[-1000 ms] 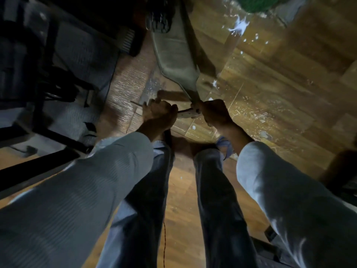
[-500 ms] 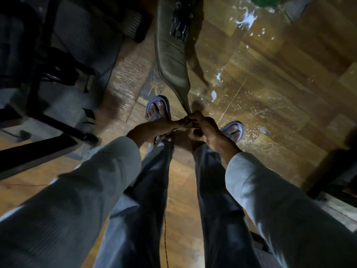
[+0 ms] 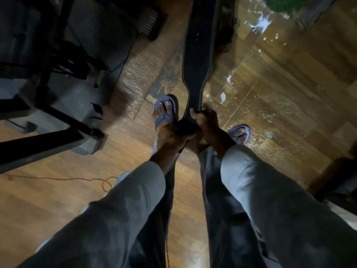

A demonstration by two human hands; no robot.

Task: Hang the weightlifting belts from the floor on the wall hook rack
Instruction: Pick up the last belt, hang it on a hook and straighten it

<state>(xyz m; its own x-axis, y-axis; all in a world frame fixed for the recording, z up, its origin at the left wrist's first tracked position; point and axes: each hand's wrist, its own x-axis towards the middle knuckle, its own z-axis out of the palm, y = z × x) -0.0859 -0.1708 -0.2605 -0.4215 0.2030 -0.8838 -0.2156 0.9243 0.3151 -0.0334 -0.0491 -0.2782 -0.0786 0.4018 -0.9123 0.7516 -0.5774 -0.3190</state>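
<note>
A dark weightlifting belt (image 3: 199, 47) stretches away from me toward the top of the view, its wide back part above the wooden floor and its narrow strap end coming to my hands. My right hand (image 3: 205, 122) is closed around the narrow strap end. My left hand (image 3: 171, 136) grips the same end just below and to the left, touching the right hand. Both hands are over my feet in blue sandals. The belt's far end runs out of the top of the frame. No wall hook rack is in view.
Black gym machine frames and grey rubber mats (image 3: 58, 78) fill the left side. A thin red cord (image 3: 63, 178) lies on the wooden floor (image 3: 280, 89). A green object (image 3: 286, 2) sits at the top right. Dark equipment (image 3: 340, 186) edges in at the right.
My hands have drawn closer together and nearer my body while holding the strap end. The belt has turned, its dark face now toward me, and it has lifted higher off the floor.
</note>
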